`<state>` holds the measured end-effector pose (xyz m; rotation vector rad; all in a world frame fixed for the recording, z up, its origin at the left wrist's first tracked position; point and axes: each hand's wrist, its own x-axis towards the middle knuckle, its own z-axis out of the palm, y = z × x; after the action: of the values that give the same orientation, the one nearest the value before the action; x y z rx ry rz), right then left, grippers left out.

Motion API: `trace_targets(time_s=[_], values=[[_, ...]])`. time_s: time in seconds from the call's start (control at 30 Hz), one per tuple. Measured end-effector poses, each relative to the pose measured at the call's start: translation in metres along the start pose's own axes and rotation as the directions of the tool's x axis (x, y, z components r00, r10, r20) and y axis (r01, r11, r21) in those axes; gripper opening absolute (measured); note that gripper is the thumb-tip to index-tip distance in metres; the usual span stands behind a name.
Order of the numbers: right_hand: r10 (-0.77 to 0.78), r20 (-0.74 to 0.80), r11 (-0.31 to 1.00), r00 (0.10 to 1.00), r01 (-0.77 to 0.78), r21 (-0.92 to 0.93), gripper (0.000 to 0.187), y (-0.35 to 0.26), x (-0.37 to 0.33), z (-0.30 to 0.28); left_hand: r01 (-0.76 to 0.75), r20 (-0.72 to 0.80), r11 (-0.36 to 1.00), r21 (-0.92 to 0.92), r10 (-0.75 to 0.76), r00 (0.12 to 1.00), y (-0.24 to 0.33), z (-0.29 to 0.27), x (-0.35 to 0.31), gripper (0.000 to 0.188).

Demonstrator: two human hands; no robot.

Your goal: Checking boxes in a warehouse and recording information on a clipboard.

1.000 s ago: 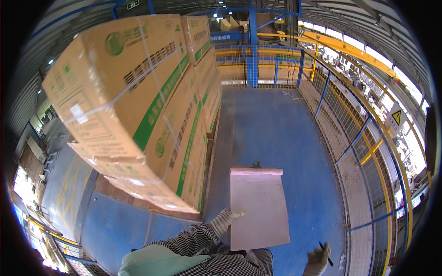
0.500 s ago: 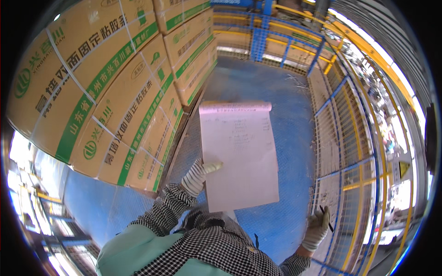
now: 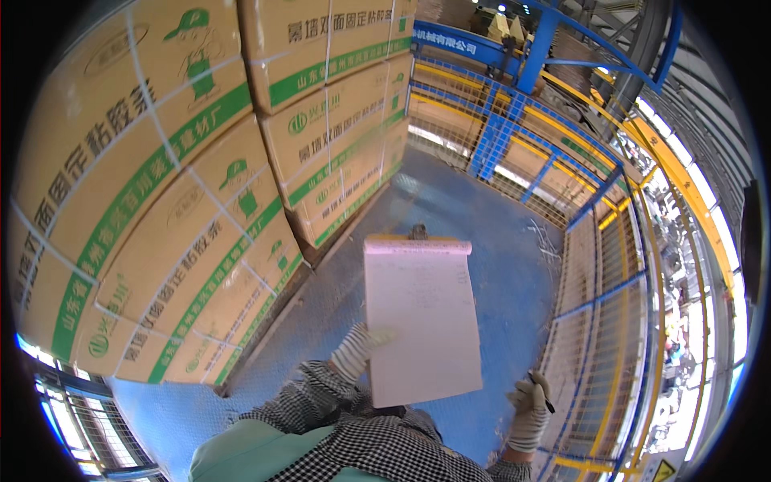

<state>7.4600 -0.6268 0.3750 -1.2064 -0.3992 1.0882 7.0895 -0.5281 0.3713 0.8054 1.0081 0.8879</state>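
My left hand (image 3: 353,350), in a striped white work glove, grips the left edge of a clipboard (image 3: 417,232) with its thumb over the paper. White sheets (image 3: 424,337) cover the board, their top rolled back into a pinkish fold under the clip. Faint handwriting runs across the upper part of the page. Off to the right, apart from the clipboard, my right hand (image 3: 528,414) wears a matching glove. Its fingers are curled around a black pen (image 3: 549,405), of which only a short piece shows.
Large strapped cardboard cartons (image 3: 201,241) with green bands are stacked high on my left. Blue textured metal flooring (image 3: 450,201) lies below. Blue and yellow mesh railing (image 3: 594,321) closes off the right and far sides. A blue post (image 3: 514,104) rises at the back.
My view has turned toward the cartons and up, showing more of the far railing. The clipboard sits lower in the picture. My right hand has come slightly inward, still with the pen.
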Motion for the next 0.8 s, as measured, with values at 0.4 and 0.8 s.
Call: trace_targets(time_s=[0.4,0.8], values=[[-0.081,-0.132,0.994,0.988,0.070,-0.084,0.033,-0.040,0.607,0.078,0.051,-0.288,0.956,-0.290,-0.138,0.948,0.126,0.059,0.563,0.055],[0.051,0.628,0.989,0.777,0.047,-0.138,0.029,-0.085,1.177,0.501,-0.133,-0.665,0.918,-0.374,-0.166,0.728,0.283,0.059,0.996,0.051]])
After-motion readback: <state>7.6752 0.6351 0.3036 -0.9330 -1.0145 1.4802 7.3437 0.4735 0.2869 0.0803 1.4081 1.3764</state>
